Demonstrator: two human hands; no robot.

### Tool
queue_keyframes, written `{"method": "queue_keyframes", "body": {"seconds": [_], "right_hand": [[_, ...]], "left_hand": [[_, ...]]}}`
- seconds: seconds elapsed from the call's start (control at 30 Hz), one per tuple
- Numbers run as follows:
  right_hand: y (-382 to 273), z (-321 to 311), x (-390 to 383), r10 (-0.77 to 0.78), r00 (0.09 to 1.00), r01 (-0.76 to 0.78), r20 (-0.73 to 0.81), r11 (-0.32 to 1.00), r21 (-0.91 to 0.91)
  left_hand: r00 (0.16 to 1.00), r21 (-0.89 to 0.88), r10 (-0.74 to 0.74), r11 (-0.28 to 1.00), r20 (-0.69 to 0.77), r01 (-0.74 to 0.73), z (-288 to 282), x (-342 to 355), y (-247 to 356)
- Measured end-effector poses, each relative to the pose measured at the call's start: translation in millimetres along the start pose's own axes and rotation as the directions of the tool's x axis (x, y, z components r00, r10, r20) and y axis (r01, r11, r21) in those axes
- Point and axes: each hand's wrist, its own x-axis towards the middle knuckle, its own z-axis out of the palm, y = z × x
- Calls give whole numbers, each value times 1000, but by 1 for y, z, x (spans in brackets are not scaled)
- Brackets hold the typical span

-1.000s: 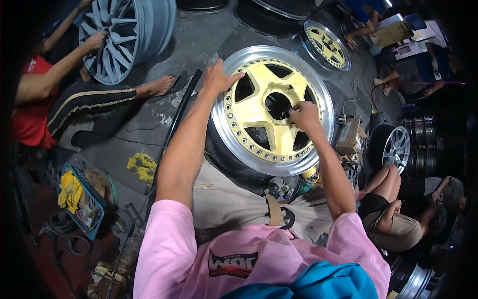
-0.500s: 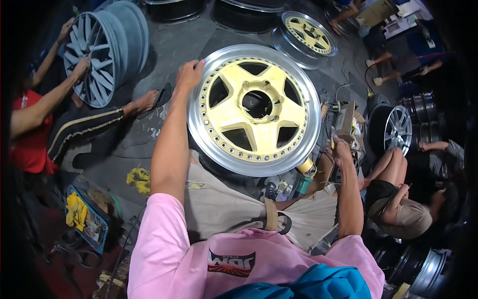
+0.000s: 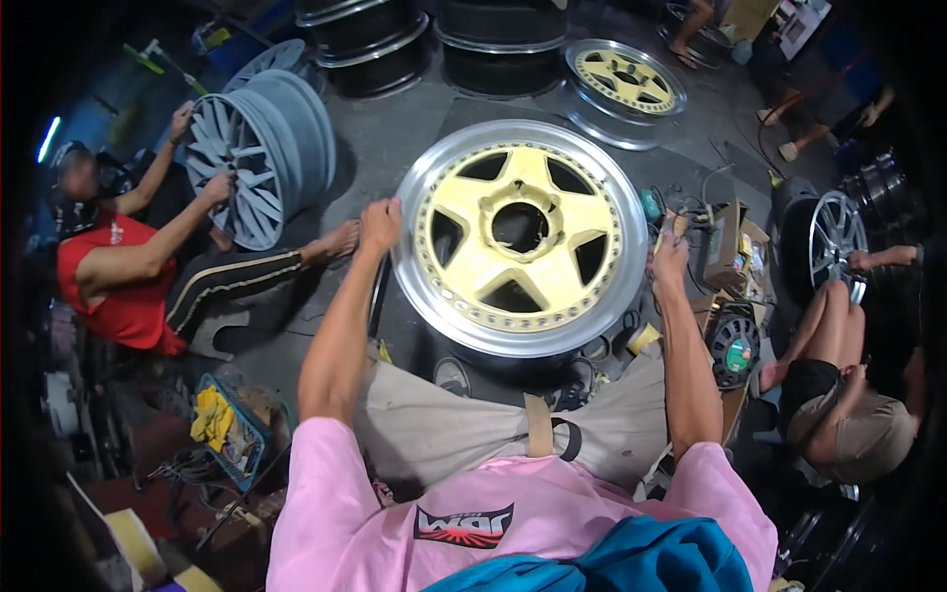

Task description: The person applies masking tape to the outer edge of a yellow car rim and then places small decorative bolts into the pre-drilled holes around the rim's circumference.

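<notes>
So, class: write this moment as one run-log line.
left hand: gripping polished rim of yellow five-spoke wheel | right hand: off the wheel, beside cardboard box | wheel: flat, face up

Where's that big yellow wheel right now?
The yellow five-spoke wheel with polished metal rim lies flat at the centre of the head view, between the left hand and the right hand.

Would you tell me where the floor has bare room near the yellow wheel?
Bare floor lies between the yellow wheel and the grey wheel. Right of it, by the right hand, boxes and tools crowd the floor.
</notes>
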Motion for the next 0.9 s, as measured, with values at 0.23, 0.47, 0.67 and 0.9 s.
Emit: {"method": "queue_keyframes", "body": {"seconds": [0.23,0.47,0.67,0.9], "right_hand": [[-64,50,-1,-73,997,76,23,896,-438],[-30,-5,29,-62,988,52,140,996,76],[-46,-63,14,-123,947,141,296,989,-42],[-36,-75,23,-56,949,54,310,998,13]], "left_hand": [[971,-58,-201,976,132,210,-30,-83,-25],[956,203,-35,979,291,-26,-116,-58,83],[946,528,-249,786,-207,323,-338,-145,73],[858,267,-418,826,-299,496,-418,-228,78]]}}
